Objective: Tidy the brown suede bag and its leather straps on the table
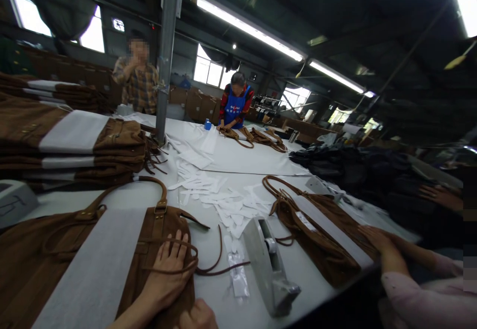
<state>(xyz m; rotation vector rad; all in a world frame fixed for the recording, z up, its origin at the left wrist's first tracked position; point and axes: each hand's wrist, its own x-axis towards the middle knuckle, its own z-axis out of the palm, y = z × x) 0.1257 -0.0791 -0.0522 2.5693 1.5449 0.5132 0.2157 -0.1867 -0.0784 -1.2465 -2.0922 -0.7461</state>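
A brown suede bag [55, 254] with a white paper band [97, 264] across it lies in front of me on the white table [298, 264]. My left hand [167, 272] rests flat on the bag's right side, fingers stretched out over thin brown cords [208, 269]. My right hand [197, 316] sits at the bottom edge just right of it, curled into a fist; what it holds, if anything, is hidden. A grey tape dispenser [270, 262] stands to the right of my hands.
A co-worker in a pink sleeve has a hand [378, 242] on a second banded bag [320, 234]. Stacked banded bags [74, 150] fill the left. White paper scraps [223, 200] litter the middle. A steel post [166, 55] rises behind. Two people stand at the far end.
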